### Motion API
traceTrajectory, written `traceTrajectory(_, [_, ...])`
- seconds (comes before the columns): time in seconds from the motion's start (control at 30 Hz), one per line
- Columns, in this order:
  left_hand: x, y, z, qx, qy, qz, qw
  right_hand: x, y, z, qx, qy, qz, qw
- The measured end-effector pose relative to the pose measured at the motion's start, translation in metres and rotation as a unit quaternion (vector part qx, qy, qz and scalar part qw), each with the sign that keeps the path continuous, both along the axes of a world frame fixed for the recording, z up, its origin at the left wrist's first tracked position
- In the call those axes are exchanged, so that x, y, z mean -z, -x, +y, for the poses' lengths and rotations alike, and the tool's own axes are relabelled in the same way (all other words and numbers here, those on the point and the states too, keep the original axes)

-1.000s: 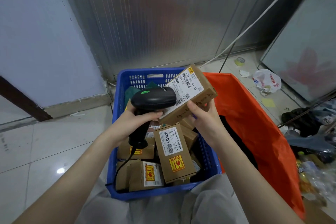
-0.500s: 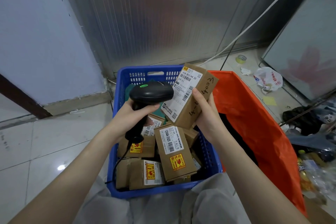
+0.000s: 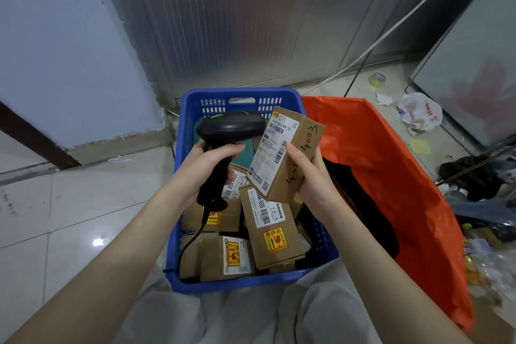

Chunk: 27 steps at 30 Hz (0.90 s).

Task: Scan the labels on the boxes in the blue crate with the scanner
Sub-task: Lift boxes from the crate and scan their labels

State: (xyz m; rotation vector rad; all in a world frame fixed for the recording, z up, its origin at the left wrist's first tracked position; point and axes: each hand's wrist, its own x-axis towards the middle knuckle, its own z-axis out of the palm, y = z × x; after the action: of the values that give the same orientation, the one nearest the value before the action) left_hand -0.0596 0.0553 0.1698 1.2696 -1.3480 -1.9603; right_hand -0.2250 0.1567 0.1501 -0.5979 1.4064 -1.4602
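Scanner is gripped by its handle in the left hand, fingers wrapped round it, head pointed right toward the box that's held up over the blue crate. That box is pinched in the right hand, thumb on the label face, the other fingers mostly hidden behind the cardboard. The white label is turned toward the scanner, tilted a fair bit.

Stuff that could go sideways, just guessing: the thumb is parked right by the lower barcode, so a read could be blocked or missed. The label is angled and very close to the scanner head, so a bad read wouldn't be a shock. The cable is draped down over the boxes left in the crate and could get snagged on a corner. And with the orange bag just beside the crate, scanned and unscanned boxes could easily be mixed up.
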Motion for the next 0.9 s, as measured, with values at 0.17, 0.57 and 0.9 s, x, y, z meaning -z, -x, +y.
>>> traceTrajectory(0.17, [0.005, 0.002, -0.002, 0.009, -0.009, 0.001, 1.000, 0.006, 0.001, -0.001, 0.002, -0.009, 0.007, 1.000])
traceTrajectory(0.57, [0.014, 0.002, -0.004, 0.025, -0.014, -0.001, 1.000, 0.011, 0.003, -0.004, 0.002, -0.009, 0.019, 1.000])
traceTrajectory(0.9, [0.015, 0.003, -0.003, 0.019, 0.014, -0.018, 1.000, 0.012, 0.004, -0.007, 0.013, -0.004, 0.015, 1.000])
